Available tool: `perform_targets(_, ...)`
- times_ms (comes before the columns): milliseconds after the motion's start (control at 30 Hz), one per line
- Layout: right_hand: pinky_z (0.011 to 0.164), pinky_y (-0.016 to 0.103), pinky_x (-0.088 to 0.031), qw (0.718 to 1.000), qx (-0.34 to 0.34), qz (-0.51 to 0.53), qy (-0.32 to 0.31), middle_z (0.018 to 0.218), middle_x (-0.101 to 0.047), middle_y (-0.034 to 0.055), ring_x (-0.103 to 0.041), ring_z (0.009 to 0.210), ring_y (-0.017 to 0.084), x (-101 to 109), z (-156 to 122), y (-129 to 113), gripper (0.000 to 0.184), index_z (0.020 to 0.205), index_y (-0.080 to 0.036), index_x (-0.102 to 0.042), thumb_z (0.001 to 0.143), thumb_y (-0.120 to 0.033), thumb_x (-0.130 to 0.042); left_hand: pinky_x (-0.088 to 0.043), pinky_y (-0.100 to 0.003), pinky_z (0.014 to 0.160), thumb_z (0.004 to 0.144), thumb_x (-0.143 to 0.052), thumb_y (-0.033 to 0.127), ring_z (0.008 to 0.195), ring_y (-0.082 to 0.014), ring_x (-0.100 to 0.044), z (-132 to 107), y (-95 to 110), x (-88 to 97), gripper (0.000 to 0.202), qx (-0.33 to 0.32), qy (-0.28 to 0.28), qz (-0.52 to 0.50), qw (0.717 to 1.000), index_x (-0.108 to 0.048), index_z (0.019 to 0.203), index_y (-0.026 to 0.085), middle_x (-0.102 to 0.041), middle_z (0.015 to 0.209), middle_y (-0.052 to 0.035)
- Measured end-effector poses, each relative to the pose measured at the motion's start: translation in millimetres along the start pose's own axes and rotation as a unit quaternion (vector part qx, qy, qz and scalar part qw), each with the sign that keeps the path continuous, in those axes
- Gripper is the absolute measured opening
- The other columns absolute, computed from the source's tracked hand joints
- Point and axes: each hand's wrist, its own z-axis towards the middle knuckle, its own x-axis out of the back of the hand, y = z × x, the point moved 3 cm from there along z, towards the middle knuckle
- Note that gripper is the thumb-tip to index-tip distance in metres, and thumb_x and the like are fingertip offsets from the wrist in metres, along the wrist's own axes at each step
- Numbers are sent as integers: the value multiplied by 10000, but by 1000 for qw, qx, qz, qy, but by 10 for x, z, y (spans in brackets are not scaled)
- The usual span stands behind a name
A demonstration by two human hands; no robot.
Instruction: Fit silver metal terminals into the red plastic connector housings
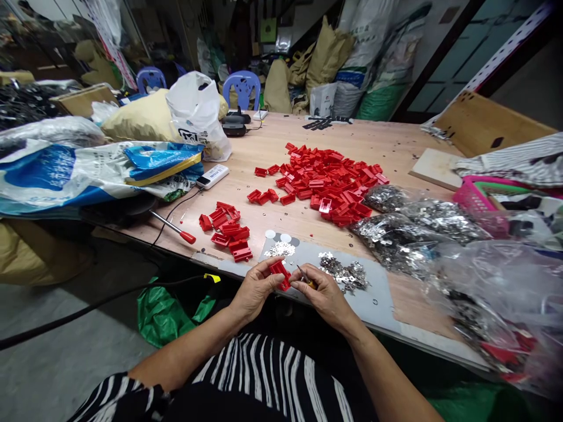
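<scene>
Between thumb and fingers, my left hand (258, 286) grips a red plastic housing (280, 274) near the table's front edge. My right hand (323, 293) is closed around a small pointed tool with a yellowish handle (311, 283), its fingertips touching or very close to the housing's right side. Whether those fingertips also pinch a small part, I cannot tell. Just beyond the hands lie a pile of small bright metal pieces (281, 249) and a darker pile of metal clips (347, 274) on a grey mat (373, 299). A smaller group of red housings (229, 228) sits to the left.
A large heap of red housings (329, 181) covers the table's middle. Plastic bags of metal parts (396, 234) and a pink basket (477, 202) stand at the right. A red-tipped lever (187, 237) juts out at the left, near a white power bank (213, 176) and a sack (88, 170).
</scene>
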Motion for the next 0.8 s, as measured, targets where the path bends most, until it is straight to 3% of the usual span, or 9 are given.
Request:
perform_targets(333,724,310,-451,998,47,-44,2,826,-610,54,-564,795,189,-8,-85,10,150,828,-216,-613,912,-288,-511,-454,-231,725,651,-795,244,754,-110,-594,4,3,20,462,-7,-6,36,999,-686,1100,220,-671,832,-7)
perform_targets(500,730,310,-460,992,74,-102,16,848,-589,51,-560,806,185,-7,-127,-7,100,876,-218,-576,905,-186,-486,-446,-235,776,655,-784,227,832,-124,-578,13,-2,38,449,-36,12,85,996,-695,1095,228,-668,884,-7)
perform_targets(800,746,289,-501,967,120,-225,12,967,-600,66,-599,873,182,-63,-200,-6,259,1057,-247,-582,883,-105,-452,-467,-251,792,656,-773,252,900,-165,-592,28,57,-14,435,-70,21,166,983,-706,1085,223,-678,939,-7)
